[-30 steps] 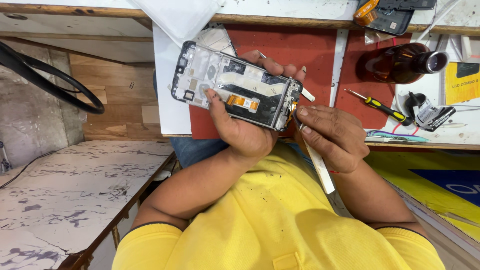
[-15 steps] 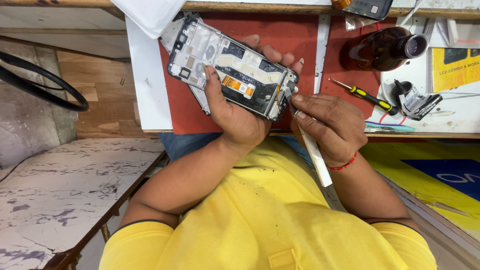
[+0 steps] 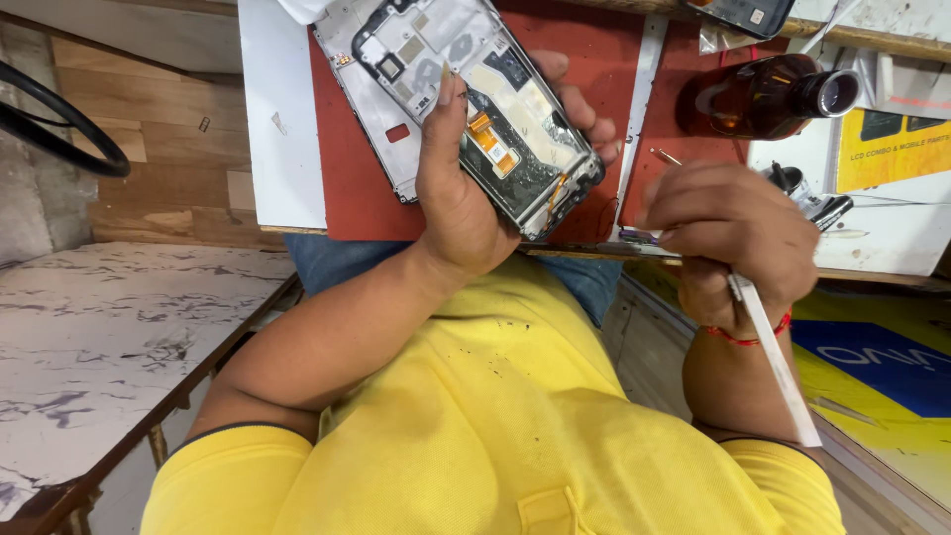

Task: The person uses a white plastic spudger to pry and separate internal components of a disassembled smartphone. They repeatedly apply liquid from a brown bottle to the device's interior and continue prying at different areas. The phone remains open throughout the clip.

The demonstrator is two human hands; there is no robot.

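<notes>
My left hand (image 3: pixel 461 193) grips an opened phone (image 3: pixel 495 109) with its back off, showing a white inner plate, an orange flex strip and dark boards; the thumb lies across its middle. The phone is held above a red work mat (image 3: pixel 352 188), over a bare silver phone frame (image 3: pixel 371 119) lying there. My right hand (image 3: pixel 728 233) is apart from the phone, to its right at the bench edge, closed around a long flat white tool (image 3: pixel 778 362) that points down past my wrist. A thin metal tip (image 3: pixel 664 157) pokes out from behind this hand.
A brown glass bottle (image 3: pixel 768 94) lies on its side at the back right, with a yellow box (image 3: pixel 892 149) and small metal tools (image 3: pixel 817 203) beside it. A dark phone (image 3: pixel 738 12) sits at the top edge. A worn white bench (image 3: pixel 109 337) stands to my left.
My right hand has drawn away from the phone's lower corner and moved right and down. My left hand has tilted the phone more upright and raised it.
</notes>
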